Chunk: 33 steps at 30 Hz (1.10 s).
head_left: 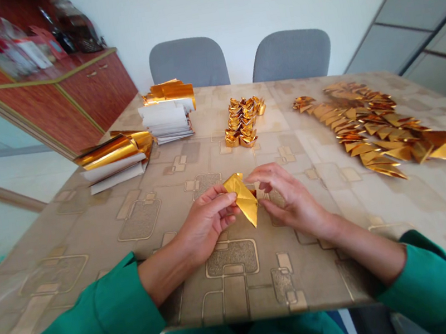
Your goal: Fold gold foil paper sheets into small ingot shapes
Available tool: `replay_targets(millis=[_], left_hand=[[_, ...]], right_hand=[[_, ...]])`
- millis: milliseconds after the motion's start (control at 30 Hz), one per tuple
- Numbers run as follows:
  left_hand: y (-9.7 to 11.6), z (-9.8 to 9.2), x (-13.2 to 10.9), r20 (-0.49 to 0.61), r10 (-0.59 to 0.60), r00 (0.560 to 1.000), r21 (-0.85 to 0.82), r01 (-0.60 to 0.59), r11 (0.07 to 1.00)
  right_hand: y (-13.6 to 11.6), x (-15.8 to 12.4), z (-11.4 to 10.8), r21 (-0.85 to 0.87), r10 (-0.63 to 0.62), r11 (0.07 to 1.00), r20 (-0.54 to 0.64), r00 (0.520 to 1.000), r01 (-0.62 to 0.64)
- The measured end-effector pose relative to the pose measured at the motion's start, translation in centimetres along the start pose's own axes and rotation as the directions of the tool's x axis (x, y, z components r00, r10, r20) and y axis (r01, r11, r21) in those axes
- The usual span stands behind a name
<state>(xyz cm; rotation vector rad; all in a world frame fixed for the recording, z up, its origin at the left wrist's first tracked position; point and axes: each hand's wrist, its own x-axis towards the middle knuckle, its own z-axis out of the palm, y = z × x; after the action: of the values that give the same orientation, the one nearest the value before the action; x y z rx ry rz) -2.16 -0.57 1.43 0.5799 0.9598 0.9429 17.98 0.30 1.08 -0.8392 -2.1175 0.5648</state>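
Note:
Between thumb and fingers, my left hand (211, 214) pinches a piece of folded gold foil paper (243, 197) above the table, one pointed corner hanging down. My right hand (289, 196) is just to the right of it, thumb and fingers apart and curved around the paper's right side; no firm grip shows. Beyond my hands stands a cluster of small folded gold pieces (243, 124). Off to the right lies a wide spread of pointed, folded gold pieces (369, 127) in overlapping rows.
At the back left are a stack of white-and-gold paper sheets (167, 120) and another gold-and-white paper pile (115, 158). A patterned cloth covers the table (149, 291). Two grey chairs (188, 62) stand behind it, and a wooden cabinet (63, 96) with bottles is at the left.

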Motion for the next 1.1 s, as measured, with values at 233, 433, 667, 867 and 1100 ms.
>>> replay_targets(millis=[233, 433, 667, 867, 1100], left_hand=[[0.0, -0.1, -0.2, 0.085, -0.045, 0.995, -0.019, 0.047, 0.999], [0.4, -0.1, 0.1, 0.114, -0.014, 0.993, 0.035, 0.01, 0.999], [0.3, -0.2, 0.2, 0.038, -0.016, 0.999, 0.131, 0.011, 0.991], [-0.2, -0.3, 0.1, 0.022, -0.053, 0.998, 0.129, 0.05, 0.99], [-0.2, -0.4, 0.3, 0.028, -0.147, 0.989, 0.018, 0.147, 0.989]], right_hand=[[-0.3, 0.4, -0.7, -0.179, -0.225, 0.957, 0.03, 0.974, 0.227], [0.1, 0.3, -1.4, -0.278, -0.261, 0.922, 0.068, 0.963, 0.269], [0.3, 0.6, -2.2, -0.32, -0.329, 0.863, 0.232, 0.915, 0.392], [0.3, 0.7, -1.7, -0.081, -0.211, 0.97, 0.187, 0.959, 0.229], [0.1, 0.6, -1.6, 0.05, -0.115, 0.993, 0.182, 0.976, 0.108]])
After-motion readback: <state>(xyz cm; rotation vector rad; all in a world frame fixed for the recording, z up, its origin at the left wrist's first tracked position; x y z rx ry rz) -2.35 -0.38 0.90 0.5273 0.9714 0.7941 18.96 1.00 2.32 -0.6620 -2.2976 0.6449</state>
